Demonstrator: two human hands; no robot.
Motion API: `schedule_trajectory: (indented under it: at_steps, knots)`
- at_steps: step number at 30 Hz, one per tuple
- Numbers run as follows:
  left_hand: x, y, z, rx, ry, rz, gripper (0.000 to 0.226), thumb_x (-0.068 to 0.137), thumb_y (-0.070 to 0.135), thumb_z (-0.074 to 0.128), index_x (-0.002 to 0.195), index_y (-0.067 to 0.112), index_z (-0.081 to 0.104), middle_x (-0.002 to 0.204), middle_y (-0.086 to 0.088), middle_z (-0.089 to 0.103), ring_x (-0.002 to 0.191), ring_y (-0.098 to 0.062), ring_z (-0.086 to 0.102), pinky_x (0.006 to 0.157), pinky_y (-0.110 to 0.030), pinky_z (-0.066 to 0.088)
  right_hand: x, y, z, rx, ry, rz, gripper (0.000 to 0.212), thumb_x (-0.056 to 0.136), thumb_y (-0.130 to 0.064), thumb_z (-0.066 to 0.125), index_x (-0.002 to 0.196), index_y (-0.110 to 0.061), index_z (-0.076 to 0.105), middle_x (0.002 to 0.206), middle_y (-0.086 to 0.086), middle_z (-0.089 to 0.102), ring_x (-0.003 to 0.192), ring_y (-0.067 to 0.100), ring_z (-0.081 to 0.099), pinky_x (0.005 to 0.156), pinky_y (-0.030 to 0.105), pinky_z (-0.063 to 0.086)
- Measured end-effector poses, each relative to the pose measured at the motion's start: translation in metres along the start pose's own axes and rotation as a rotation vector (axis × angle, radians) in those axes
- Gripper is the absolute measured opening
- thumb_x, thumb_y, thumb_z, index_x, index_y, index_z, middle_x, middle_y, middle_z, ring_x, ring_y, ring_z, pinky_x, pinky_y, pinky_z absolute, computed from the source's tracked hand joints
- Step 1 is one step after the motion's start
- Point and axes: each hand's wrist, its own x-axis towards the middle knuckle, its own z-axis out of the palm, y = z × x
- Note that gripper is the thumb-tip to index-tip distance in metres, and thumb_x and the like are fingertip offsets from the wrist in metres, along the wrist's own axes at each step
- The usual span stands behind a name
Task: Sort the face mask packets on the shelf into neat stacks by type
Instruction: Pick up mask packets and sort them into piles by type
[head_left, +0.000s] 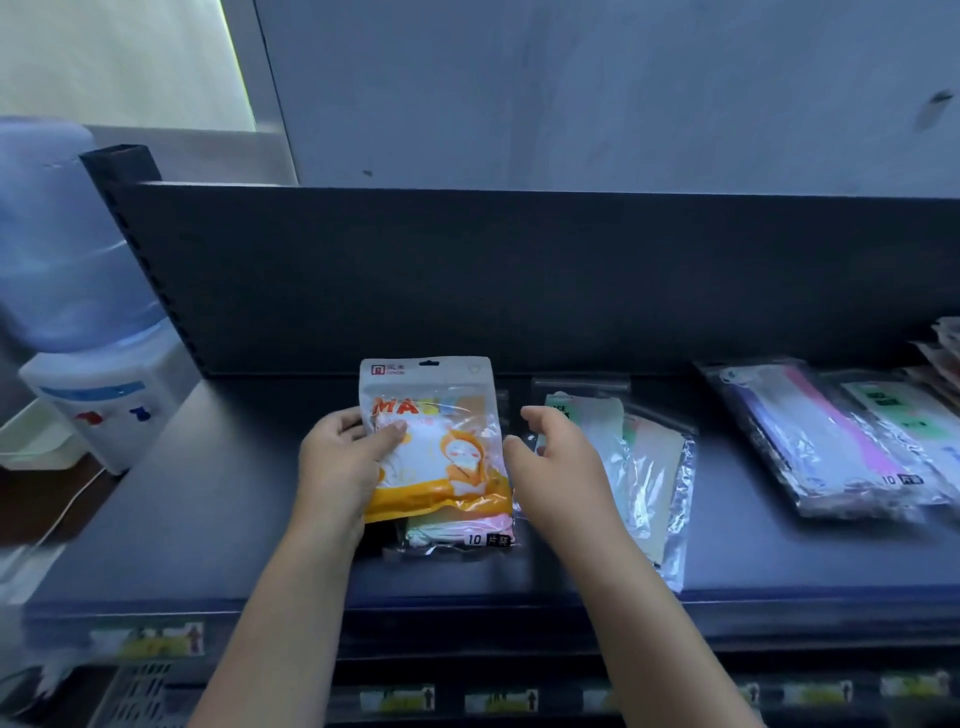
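- The left hand (340, 462) grips the orange-and-white printed mask packet (434, 436) by its left edge, thumb across the front, holding it above a clear packet of pastel masks (460, 538) lying on the shelf.
- The right hand (558, 462) hovers just beside the orange packet's right edge, fingers loosely spread and holding nothing, over a small pile of clear packets with pale green and beige masks (649, 467).
- Well apart to the right lies another spread of clear packets with pink and white masks (831, 441).
- The dark blue metal shelf (208, 519) has a tall back panel and price labels along its front rail.
- A white water dispenser with a blue bottle (98, 364) stands left of the shelf, against a grey wall.
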Motion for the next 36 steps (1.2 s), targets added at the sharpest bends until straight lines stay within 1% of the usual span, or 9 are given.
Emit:
schedule_trajectory:
  at_steps: [2,4,6,9,15,20,26,33,36]
  knots:
    - [0.008,0.001,-0.005,-0.001,0.017,-0.014,0.028,0.086,0.003,0.082,0.109,0.01,0.067,0.103,-0.011,0.079,0.084,-0.025,0.079,0.072,-0.042,0.065,0.001,0.0,0.0,-0.057,-0.026,0.039,0.049,0.102,-0.028,0.053,0.151,-0.024,0.05,0.155,-0.005,0.051,0.13,0.014,0.052,0.096,0.031,0.04]
    - [0.015,0.001,-0.008,0.042,0.052,-0.007,0.02,0.087,0.004,0.082,0.098,0.013,0.068,0.098,-0.011,0.079,0.089,-0.03,0.079,0.084,-0.053,0.064,0.004,-0.002,0.0,-0.062,-0.052,0.064,0.049,0.102,-0.026,0.053,0.151,-0.023,0.051,0.149,-0.004,0.054,0.113,0.011,0.055,0.092,0.03,0.041]
    - [0.019,0.0,-0.01,0.072,0.089,0.006,0.018,0.087,0.006,0.082,0.089,0.017,0.068,0.092,-0.009,0.078,0.09,-0.033,0.078,0.09,-0.059,0.062,0.007,-0.002,0.004,-0.022,-0.08,0.094,0.046,0.101,-0.025,0.055,0.148,-0.023,0.054,0.128,-0.008,0.059,0.089,0.0,0.056,0.079,0.029,0.044]
    - [0.021,-0.001,-0.012,0.057,0.1,0.009,0.018,0.091,0.007,0.079,0.087,0.018,0.066,0.092,-0.011,0.078,0.091,-0.033,0.077,0.092,-0.058,0.061,0.011,0.001,0.01,0.057,-0.09,0.138,0.038,0.1,-0.025,0.057,0.138,-0.025,0.06,0.102,-0.019,0.058,0.082,-0.005,0.053,0.073,0.025,0.047]
    - [0.027,-0.006,-0.012,0.043,0.054,-0.047,0.014,0.093,0.011,0.077,0.091,0.015,0.064,0.095,-0.015,0.078,0.087,-0.034,0.078,0.088,-0.058,0.063,0.019,-0.003,0.02,0.32,-0.078,0.285,0.032,0.099,-0.014,0.058,0.129,-0.02,0.063,0.1,-0.001,0.07,0.075,0.015,0.066,0.07,0.035,0.052]
    - [0.03,-0.01,-0.013,0.037,0.036,-0.074,0.014,0.093,0.011,0.077,0.098,0.009,0.065,0.091,-0.015,0.078,0.082,-0.032,0.078,0.085,-0.056,0.064,0.026,-0.004,0.027,0.394,-0.138,0.374,0.012,0.098,-0.006,0.055,0.098,-0.015,0.064,0.094,0.015,0.074,0.08,0.03,0.064,0.071,0.044,0.054]
    - [0.03,-0.011,-0.014,0.042,0.017,-0.08,0.021,0.093,0.012,0.077,0.107,0.009,0.062,0.096,-0.016,0.078,0.082,-0.03,0.079,0.078,-0.05,0.065,0.029,-0.002,0.029,0.304,-0.092,0.41,0.041,0.097,-0.017,0.054,0.137,-0.012,0.052,0.105,0.015,0.066,0.082,0.027,0.062,0.072,0.039,0.055]
    - [0.026,-0.008,-0.014,0.109,0.017,-0.028,0.018,0.095,0.017,0.075,0.108,0.01,0.065,0.094,-0.012,0.078,0.082,-0.028,0.078,0.081,-0.05,0.065,0.04,-0.007,0.032,0.457,-0.087,0.473,0.013,0.092,-0.015,0.053,0.095,-0.008,0.064,0.099,0.019,0.075,0.074,0.03,0.064,0.055,0.032,0.05]
    - [0.026,-0.007,-0.015,0.076,0.006,-0.054,0.015,0.095,0.016,0.075,0.102,0.012,0.063,0.092,-0.013,0.078,0.076,-0.027,0.078,0.072,-0.043,0.065,0.04,-0.005,0.029,0.537,-0.084,0.472,0.02,0.101,-0.007,0.047,0.086,-0.009,0.059,0.085,0.015,0.069,0.056,0.022,0.054,0.05,0.03,0.038]
